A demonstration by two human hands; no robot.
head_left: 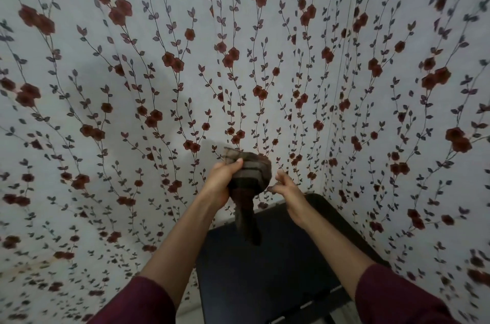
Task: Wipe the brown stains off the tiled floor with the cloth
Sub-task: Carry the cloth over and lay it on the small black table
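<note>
Head view: left hand (221,180) gripping the bunched cloth (250,177), right hand (287,188) pinching its edge.
Probably folding a flat pad first, so it's wiping evenly.

Floral curtain (185,58) w/ red flowers fills bkgd; black stool (278,265) stands just in front.
</note>
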